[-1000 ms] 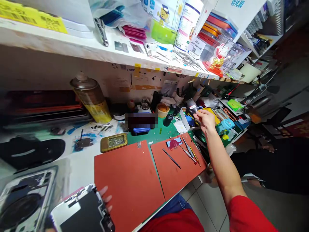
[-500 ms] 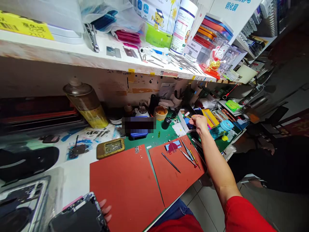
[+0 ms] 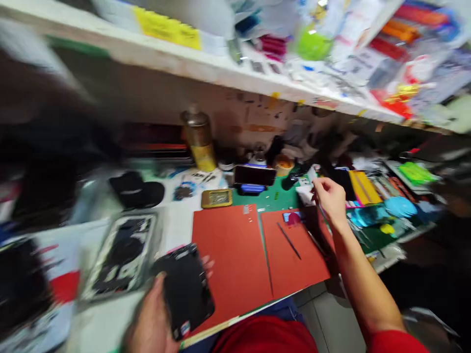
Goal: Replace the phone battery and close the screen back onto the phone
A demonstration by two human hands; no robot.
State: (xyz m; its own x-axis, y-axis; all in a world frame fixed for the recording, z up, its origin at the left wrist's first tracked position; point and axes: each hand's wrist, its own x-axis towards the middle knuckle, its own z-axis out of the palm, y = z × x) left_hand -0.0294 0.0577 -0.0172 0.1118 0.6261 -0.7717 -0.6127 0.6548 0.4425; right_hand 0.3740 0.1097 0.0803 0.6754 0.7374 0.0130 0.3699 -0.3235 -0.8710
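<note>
At the lower left my left hand [image 3: 156, 318] is closed round a flat black phone [image 3: 187, 289]. The thumb lies along its left side and fingertips show past its right edge. Parts of the frame are visible along the phone's borders. My right hand [image 3: 329, 198] reaches over the right side of the bench with thumb and fingers pinched together. A small pale piece [image 3: 312, 174] shows by its fingertips; blur hides whether it is held. Below that hand lies a red mat [image 3: 230, 250] in two panels, with a thin dark tool [image 3: 289, 240] on the right one.
An opened device [image 3: 121, 255] lies in a clear tray at the left. A spray can [image 3: 198, 139], a gold-rimmed tin [image 3: 217, 198] and a phone on a blue stand [image 3: 253, 176] stand behind the mat. Overhead runs a white shelf [image 3: 221, 73]. A blue jar [image 3: 399, 207] is at the right.
The view has swung left, bringing more of my left hand and the phone into sight. My right hand stays pinched by the box area, and a pale piece shows near its fingertips.
</note>
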